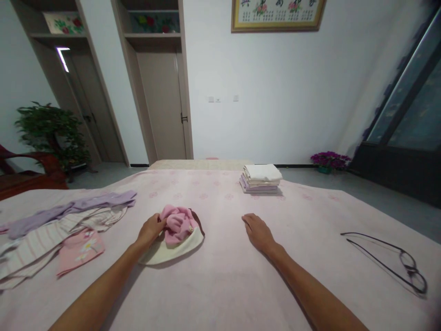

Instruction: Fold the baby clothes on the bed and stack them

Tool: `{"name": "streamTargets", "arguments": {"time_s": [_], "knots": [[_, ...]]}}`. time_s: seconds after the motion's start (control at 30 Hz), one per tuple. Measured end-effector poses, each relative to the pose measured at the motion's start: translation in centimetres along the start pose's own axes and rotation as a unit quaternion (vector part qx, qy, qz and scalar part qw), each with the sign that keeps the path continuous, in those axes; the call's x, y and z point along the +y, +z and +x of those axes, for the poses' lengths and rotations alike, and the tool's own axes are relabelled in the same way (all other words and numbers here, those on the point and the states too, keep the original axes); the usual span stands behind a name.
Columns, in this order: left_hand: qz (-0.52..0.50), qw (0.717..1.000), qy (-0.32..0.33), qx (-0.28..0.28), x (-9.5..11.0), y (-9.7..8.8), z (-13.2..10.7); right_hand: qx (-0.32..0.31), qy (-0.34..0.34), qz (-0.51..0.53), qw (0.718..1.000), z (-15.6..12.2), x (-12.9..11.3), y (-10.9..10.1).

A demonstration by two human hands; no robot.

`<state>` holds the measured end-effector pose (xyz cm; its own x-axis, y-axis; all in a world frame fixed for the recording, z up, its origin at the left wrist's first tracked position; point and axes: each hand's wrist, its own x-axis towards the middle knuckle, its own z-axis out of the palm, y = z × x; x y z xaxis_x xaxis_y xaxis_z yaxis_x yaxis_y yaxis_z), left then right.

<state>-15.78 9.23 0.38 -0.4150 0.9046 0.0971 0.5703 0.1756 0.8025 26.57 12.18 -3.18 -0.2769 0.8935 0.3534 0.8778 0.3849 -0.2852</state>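
A soft cloth hat with a crumpled pink crown [177, 224] and a cream brim [174, 253] lies on the pink bedsheet [220, 294] in front of me. A brown edge curves along its right side. My left hand [151, 230] pinches the hat's left edge, thumb and fingers closed on the fabric; the fingertips are partly hidden. To the right, apart from the hat, my right hand [257, 233] rests palm down on the sheet. Its fingers lie flat and close together, with nothing in them.
Loose lilac [72, 212] and striped garments [44, 241] and a pink flowered cloth [81, 250] lie at the left. A folded white and lilac stack [261, 178] sits toward the far edge. Black-framed glasses [409, 269] lie open at the right.
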Motion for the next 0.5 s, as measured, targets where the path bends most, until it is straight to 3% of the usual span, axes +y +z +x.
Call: {"name": "streamTargets", "arguments": {"time_s": [0.13, 0.23, 0.37, 0.5], "knots": [[0.165, 0.984, 0.068, -0.013, -2.1, -0.2, -1.1, -0.066, 0.027, -0.095, 0.993, -1.5, -2.1, -0.4], [0.22, 0.971, 0.094, -0.008, -2.7, -0.1, -2.0, -0.102, 0.068, -0.107, 0.987, -3.5, -2.9, -0.4], [0.212, 0.971, 0.107, -0.011, -2.6, -0.4, -3.1, -0.049, 0.069, -0.085, 0.993, -5.6, -2.6, -0.1], [0.188, 0.974, 0.124, -0.014, -2.5, -0.9, -3.7, 0.005, 0.041, -0.032, 0.999, -5.7, -1.3, -0.4]]}}
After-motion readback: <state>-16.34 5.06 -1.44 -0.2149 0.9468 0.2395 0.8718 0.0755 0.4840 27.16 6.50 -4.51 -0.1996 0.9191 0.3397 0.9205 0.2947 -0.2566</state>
